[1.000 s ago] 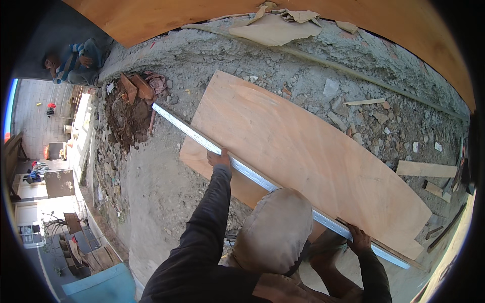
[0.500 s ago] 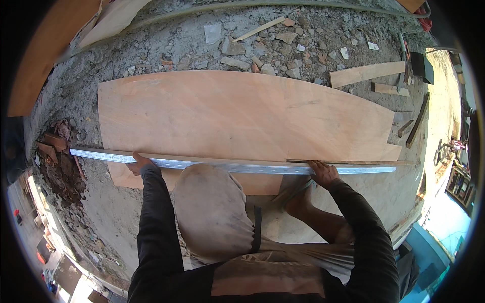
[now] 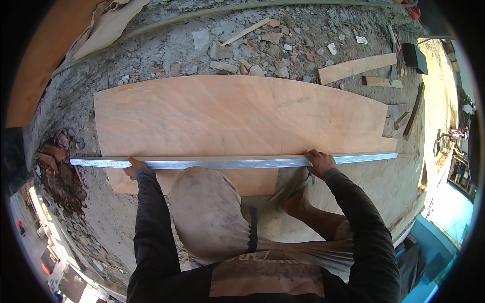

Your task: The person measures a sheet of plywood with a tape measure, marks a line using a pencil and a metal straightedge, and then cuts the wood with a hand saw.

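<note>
A long silvery metal profile (image 3: pixel 217 164) with small holes along it lies crosswise over a pale plywood sheet (image 3: pixel 227 118). Its left end passes beyond the sheet's left edge. My left hand (image 3: pixel 134 167) is closed around the profile near that end. Further right, my right hand (image 3: pixel 320 163) grips the same profile, fingers over its far edge. The sheet has a curved far edge, and part of it continues on the near side of the profile, beside my bent knee.
Rubble (image 3: pixel 283 45) and wood offcuts (image 3: pixel 358 67) lie beyond the sheet. A hammer (image 3: pixel 393 53) and a black block (image 3: pixel 414 58) are at the far right. Broken bricks (image 3: pixel 50 159) sit by a dirt hollow on the left. My sandalled foot (image 3: pixel 298 199) is just behind the profile.
The profile has turned slightly: its right part has moved away from me, now covering the dark strip seen along the sheet before, while its left part sits slightly nearer. Both hands still hold it.
</note>
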Tool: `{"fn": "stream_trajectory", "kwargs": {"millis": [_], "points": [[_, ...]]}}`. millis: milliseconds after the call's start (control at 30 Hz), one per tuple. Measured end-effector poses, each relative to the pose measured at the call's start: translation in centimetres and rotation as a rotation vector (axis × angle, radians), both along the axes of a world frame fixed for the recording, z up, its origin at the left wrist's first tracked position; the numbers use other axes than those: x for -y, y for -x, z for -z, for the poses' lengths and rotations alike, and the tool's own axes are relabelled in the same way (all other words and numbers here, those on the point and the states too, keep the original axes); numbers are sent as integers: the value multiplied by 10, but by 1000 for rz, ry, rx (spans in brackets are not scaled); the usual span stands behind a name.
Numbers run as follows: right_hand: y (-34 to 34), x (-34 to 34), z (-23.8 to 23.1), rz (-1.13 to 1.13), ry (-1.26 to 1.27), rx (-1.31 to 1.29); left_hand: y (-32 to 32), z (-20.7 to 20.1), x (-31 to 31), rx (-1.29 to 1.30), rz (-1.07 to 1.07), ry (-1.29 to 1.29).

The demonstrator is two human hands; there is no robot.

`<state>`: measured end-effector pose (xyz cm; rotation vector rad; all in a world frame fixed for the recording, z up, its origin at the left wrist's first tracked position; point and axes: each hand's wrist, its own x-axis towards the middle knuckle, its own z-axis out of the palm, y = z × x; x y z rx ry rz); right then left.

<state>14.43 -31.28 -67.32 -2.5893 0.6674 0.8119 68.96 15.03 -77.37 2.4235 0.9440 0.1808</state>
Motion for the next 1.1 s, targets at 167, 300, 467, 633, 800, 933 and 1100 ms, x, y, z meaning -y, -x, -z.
{"fn": "stream_trajectory", "kwargs": {"millis": [167, 300, 467, 633, 800, 933, 1100], "points": [[8, -4, 2, -24, -12, -42, 6, 5, 4, -26, 15, -29], [9, -10, 4, 28, -17, 38, 5, 8, 0, -9, 33, -130], [11, -14, 1, 72, -13, 36, 14, -4, 23, -42, 20, -187], [-1, -10, -2, 79, -51, -69, 14, -18, 32, -128, 13, -249], [-47, -24, -24, -21, -120, -51, 8, -18, 4, -160, 6, -270], [-25, -28, -2, -74, -25, 74, 17, -17, 41, -185, 59, -233], [-29, -27, 10, -82, -40, 85, 14, -25, 14, -157, 89, -78]]}}
